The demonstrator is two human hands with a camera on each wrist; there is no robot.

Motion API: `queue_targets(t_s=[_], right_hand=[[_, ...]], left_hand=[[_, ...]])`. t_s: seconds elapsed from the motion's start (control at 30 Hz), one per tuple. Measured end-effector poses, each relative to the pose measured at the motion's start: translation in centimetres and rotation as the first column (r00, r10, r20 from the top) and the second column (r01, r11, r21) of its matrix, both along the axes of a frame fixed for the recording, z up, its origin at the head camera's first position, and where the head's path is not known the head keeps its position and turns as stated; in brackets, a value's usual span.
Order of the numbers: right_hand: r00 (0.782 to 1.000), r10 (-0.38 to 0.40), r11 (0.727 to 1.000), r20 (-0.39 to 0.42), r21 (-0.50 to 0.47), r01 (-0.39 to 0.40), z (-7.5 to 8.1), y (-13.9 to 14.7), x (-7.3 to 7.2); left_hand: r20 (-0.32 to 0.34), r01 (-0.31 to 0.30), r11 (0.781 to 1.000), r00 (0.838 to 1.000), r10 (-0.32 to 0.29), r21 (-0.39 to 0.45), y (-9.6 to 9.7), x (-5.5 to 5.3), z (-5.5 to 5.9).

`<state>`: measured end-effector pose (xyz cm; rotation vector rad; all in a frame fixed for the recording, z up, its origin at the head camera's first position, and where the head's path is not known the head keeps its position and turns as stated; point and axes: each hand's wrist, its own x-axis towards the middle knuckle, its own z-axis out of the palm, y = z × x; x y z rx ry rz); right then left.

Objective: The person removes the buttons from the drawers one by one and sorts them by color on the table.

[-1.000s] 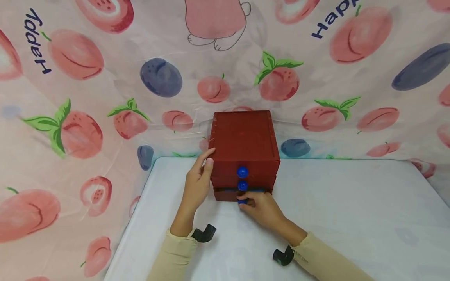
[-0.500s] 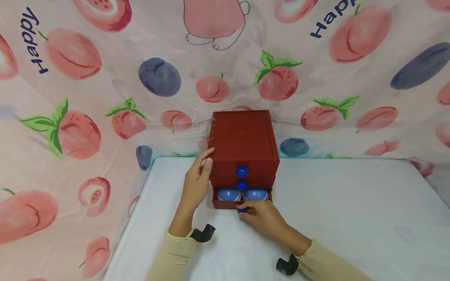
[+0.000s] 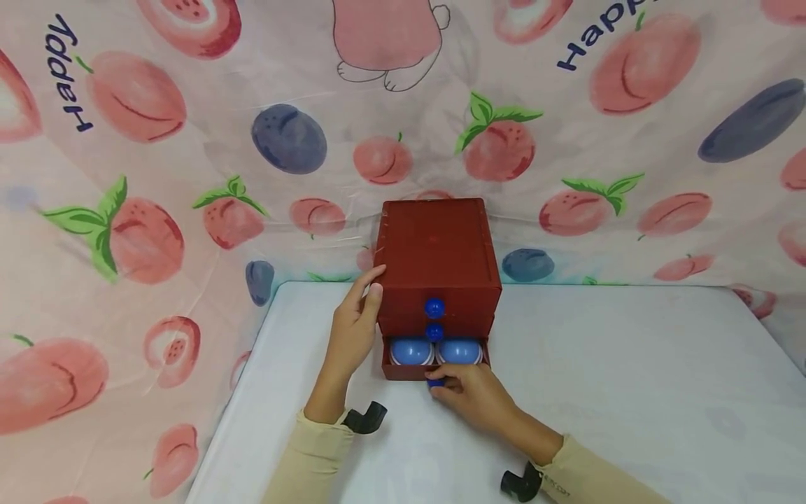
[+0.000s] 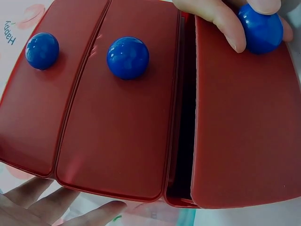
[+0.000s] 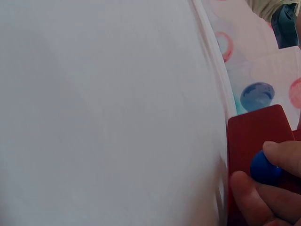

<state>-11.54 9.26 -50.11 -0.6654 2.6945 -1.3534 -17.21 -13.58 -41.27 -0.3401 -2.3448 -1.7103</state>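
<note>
A dark red drawer box [image 3: 434, 245] stands at the back of the white table, with three drawers stacked one above another. Its bottom drawer [image 3: 406, 372] is pulled partway out, and two blue round-topped things with pale rims [image 3: 411, 351] sit side by side inside. My right hand [image 3: 475, 392] pinches that drawer's blue knob [image 5: 264, 167] between thumb and fingers. Against the box's left side rests my left hand [image 3: 355, 325], its fingers fairly straight. The upper blue knob [image 3: 434, 308] and the middle blue knob [image 4: 128, 58] are untouched, on drawers that are closed.
White cloth covers the table [image 3: 630, 392] around the box. Behind and to the left hangs a fruit-printed sheet [image 3: 403, 126], close to the back of the box. A black wrist device [image 3: 365, 418] sits at each sleeve.
My right hand has drawn the bottom drawer out toward me, and the two blue round-topped things have come into view. The left hand stays at the box's side.
</note>
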Motion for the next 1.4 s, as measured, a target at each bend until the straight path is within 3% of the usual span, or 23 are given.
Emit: queue_targets(t_s=[0.3,1.07,1.4], right_hand=[[0.998,-0.002,0.999,-0.065,0.041,0.004,-0.1,0.0,0.1],[0.988,0.153,0.979,0.021,0.133,-0.154,0.7,0.5,1.4],[0.985,0.169,0.972,0.024,0.162,-0.171,0.8,0.7,2.0]], left_hand=[[-0.007,0.007,1.000,1.000,-0.007,-0.013,-0.1,0.0,0.0],[-0.007,-0.006,0.999,1.000,0.006,-0.033,-0.4,0.0,0.1],[-0.011,0.009,1.000,1.000,-0.009,-0.023,-0.4,-0.2,-0.1]])
